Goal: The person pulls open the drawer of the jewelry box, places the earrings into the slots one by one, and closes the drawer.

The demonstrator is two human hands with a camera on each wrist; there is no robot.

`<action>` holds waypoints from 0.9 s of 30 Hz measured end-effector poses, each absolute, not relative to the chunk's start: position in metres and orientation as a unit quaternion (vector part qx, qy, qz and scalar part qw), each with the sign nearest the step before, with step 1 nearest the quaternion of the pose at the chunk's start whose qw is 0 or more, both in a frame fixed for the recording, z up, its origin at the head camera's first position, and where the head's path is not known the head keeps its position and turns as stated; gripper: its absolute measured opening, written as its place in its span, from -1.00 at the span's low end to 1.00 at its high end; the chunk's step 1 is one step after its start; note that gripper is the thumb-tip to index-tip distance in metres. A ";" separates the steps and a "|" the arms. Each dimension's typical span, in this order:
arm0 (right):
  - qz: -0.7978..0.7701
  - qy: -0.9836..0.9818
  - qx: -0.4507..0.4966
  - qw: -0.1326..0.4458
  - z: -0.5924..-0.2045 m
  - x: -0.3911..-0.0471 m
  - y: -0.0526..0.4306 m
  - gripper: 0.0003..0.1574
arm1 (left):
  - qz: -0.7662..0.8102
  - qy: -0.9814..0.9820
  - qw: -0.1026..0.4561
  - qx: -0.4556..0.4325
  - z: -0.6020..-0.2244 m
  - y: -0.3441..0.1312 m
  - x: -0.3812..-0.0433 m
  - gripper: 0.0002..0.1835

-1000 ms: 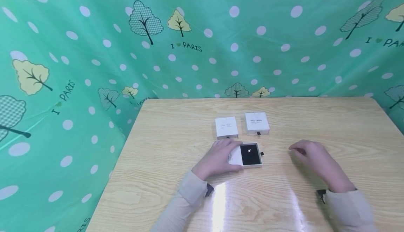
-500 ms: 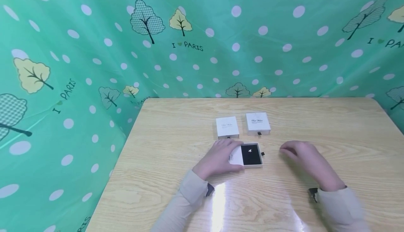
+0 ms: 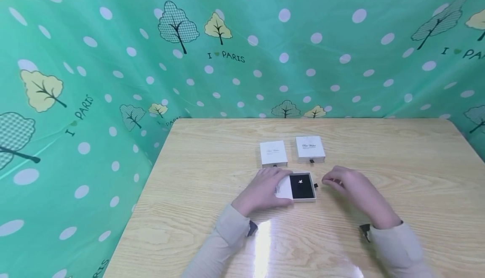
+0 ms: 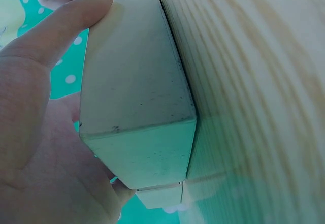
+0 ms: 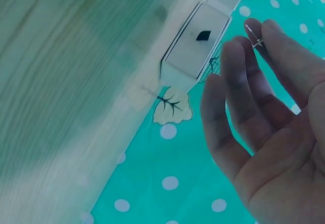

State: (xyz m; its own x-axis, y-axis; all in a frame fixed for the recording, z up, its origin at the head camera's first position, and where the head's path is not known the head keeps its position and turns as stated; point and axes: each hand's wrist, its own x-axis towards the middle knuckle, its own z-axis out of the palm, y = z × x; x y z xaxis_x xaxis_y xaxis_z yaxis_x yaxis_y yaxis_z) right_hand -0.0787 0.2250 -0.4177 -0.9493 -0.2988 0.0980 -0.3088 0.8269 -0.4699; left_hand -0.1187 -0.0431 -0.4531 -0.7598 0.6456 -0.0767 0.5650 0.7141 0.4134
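My left hand (image 3: 263, 189) grips a white jewelry box (image 3: 284, 189) from its left side, thumb along the near wall and fingers over the far one. The same box (image 4: 137, 71) fills the middle of the left wrist view, flat on the table. Its drawer (image 3: 315, 194) is slid out to the right, showing a black lining with a small star-shaped earring (image 3: 300, 181) on it. Just right of the drawer's black pull tab (image 3: 316, 185) hovers my right hand (image 3: 356, 189). Between thumb and index finger it pinches a tiny earring (image 5: 259, 42) with a thin pin.
Two more white boxes, both closed, stand behind the open one: a left box (image 3: 273, 154) and a right box (image 3: 310, 149). Everything sits on a wood-grain table (image 3: 197, 164). A green dotted cloth (image 3: 242, 80) hangs behind and to the left.
My right hand has moved left over the table toward the open drawer. The left hand and the box have stayed in place.
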 end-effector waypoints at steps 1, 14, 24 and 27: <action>0.246 -0.955 0.163 0.015 -0.418 -0.079 0.223 -0.91 | 0.186 0.919 0.108 0.330 -0.453 -0.043 -0.119 -0.08; 0.245 -0.954 0.171 0.006 -0.421 -0.086 0.198 -0.89 | 0.183 0.919 0.107 0.333 -0.452 -0.043 -0.119 -0.09; 0.242 -0.955 0.171 -0.013 -0.421 -0.089 0.183 -0.93 | 0.184 0.918 0.103 0.335 -0.451 -0.044 -0.117 -0.10; 0.228 -0.957 0.178 -0.014 -0.421 -0.090 0.178 -0.94 | 0.185 0.918 0.102 0.335 -0.452 -0.044 -0.117 -0.10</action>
State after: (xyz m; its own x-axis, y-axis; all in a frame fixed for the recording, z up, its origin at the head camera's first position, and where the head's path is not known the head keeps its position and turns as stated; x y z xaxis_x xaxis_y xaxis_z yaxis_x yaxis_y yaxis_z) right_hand -0.0899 0.1776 -0.4212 -0.9364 -0.3467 0.0549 -0.3342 0.8326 -0.4417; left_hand -0.1171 -0.0443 -0.4517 -0.7549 0.6527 -0.0638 0.5769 0.7072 0.4087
